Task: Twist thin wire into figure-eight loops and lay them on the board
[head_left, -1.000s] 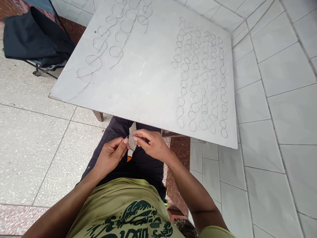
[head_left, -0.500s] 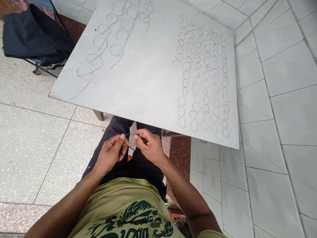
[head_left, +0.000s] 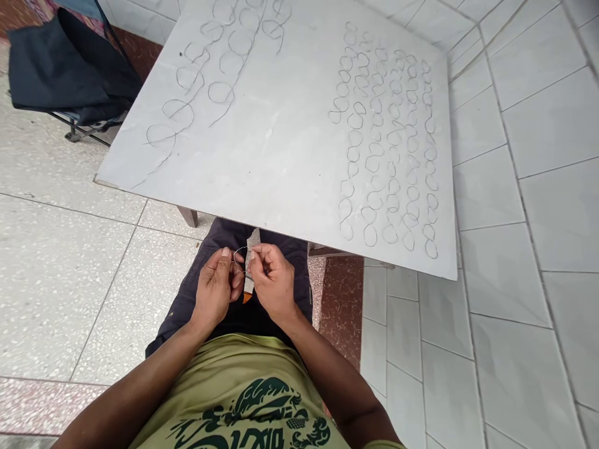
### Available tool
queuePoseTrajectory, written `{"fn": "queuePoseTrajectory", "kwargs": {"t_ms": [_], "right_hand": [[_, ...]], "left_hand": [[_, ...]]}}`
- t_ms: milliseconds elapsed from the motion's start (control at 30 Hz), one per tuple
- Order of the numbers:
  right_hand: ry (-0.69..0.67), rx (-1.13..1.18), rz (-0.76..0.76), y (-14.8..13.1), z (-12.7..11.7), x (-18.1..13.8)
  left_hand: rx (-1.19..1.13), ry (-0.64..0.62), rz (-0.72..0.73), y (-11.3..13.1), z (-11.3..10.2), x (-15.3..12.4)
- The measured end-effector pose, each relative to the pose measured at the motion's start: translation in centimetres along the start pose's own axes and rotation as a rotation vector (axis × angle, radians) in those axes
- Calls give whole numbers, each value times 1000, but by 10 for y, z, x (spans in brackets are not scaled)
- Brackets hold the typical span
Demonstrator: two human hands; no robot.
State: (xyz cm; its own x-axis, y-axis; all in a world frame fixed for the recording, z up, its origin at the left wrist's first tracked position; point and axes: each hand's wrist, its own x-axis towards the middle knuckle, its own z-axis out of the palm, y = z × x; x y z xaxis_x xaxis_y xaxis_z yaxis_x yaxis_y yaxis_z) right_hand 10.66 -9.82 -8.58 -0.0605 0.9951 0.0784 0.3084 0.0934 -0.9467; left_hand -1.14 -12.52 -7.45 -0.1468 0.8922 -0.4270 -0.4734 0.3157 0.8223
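Observation:
A thin wire, bent into a small loop, spans the gap between my two hands above my lap. My left hand pinches one side of it between thumb and fingers. On the other side, my right hand grips the wire between thumb and forefinger. Both hands are just short of the near edge of the white tabletop. Part of the wire is hidden behind my fingers. Thin wire pieces shaped as rows of linked loops lie on the right of the tabletop.
Longer looped wires lie at the upper left of the table. A dark cloth hangs over a folding chair at the far left. A tiled wall borders the table's right side. A table leg stands under the near edge.
My hands have come slightly closer together, with the right one shifted left. The wire between them now shows a rounder, fuller loop. My view has shifted a little.

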Motion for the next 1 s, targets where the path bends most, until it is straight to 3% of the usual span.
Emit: {"fn": "queuePoseTrajectory", "kwargs": {"t_ms": [267, 700, 833, 1000], "right_hand": [[7, 72, 96, 2, 9, -7], [-7, 167, 185, 4, 14, -7], [-35, 190, 225, 4, 15, -7], [-19, 236, 286, 4, 12, -4]], "left_hand": [[-34, 60, 88, 2, 1, 3], [-147, 10, -124, 15, -2, 0], [-116, 13, -170, 14, -2, 1], [-34, -74, -231, 12, -8, 4]]}}
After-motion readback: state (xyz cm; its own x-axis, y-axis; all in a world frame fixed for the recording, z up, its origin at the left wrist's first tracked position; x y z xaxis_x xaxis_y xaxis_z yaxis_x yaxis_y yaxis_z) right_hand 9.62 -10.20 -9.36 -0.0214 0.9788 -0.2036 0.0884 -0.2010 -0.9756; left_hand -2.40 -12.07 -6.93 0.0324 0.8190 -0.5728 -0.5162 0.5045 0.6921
